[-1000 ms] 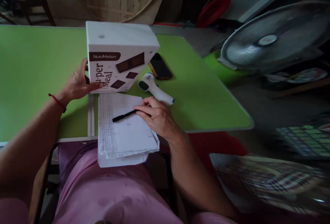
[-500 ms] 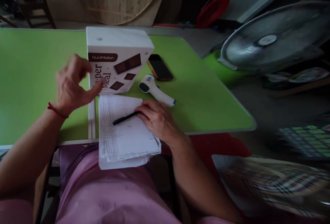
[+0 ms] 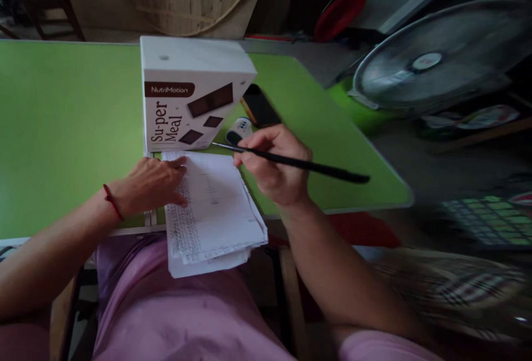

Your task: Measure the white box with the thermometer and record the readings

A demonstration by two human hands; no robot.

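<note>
My right hand (image 3: pixel 276 164) pinches a black pen (image 3: pixel 320 168) above the upper right corner of the papers, the pen's thin tip pointing left towards the box. A stack of white papers (image 3: pixel 220 200) with handwriting down its left side lies on the green table and overhangs the front edge. Flat on the left part of the top sheet rests my left hand (image 3: pixel 155 183), fingers spread, a red string around the wrist. Behind the papers stands a white box (image 3: pixel 166 117) marked "NutriMotion Su-per Meal". A white and blue forehead thermometer (image 3: pixel 240 130) is mostly hidden behind my right hand.
A dark phone (image 3: pixel 261 107) lies right of the box on the green table (image 3: pixel 70 122). To the right stand a large round fan (image 3: pixel 426 61) and a plaid bag (image 3: pixel 469 289). A red round object (image 3: pixel 341 14) and a wooden chair (image 3: pixel 52 9) are farther back.
My left hand has come down from in front of the box onto the papers. My right hand has lifted the pen off the sheet and moved up and right.
</note>
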